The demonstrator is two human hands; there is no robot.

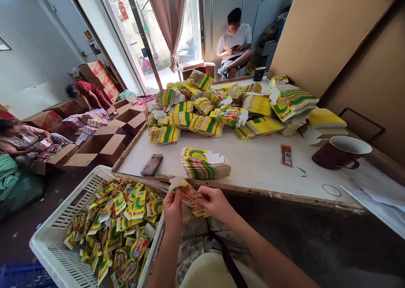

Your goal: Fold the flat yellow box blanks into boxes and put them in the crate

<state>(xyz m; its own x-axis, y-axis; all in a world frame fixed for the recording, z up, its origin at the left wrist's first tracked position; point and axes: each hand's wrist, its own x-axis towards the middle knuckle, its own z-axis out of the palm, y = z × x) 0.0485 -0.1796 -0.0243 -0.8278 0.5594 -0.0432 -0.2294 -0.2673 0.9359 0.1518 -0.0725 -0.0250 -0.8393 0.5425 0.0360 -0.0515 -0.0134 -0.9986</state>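
Between my two hands, just in front of the table edge, is a small yellow and green printed carton [187, 191] with red on its face. My left hand [173, 210] pinches its left end, thumb on the printed side. My right hand [213, 201] grips the right end with thumb and fingers. Beyond them on the table lies a fanned stack of flat cartons [205, 163] of the same print. To the left of my arms stands a white plastic crate [57, 241], heaped with similar cartons [126, 229].
Bundled flat cartons [193, 119] pile up at the table's [253, 165] back. A dark mug [338, 153], a small red sachet [286, 155] and a rubber band [331, 190] lie to the right. Open cardboard boxes [98, 146] stand at left. Three people are farther off, one seated [236, 43].
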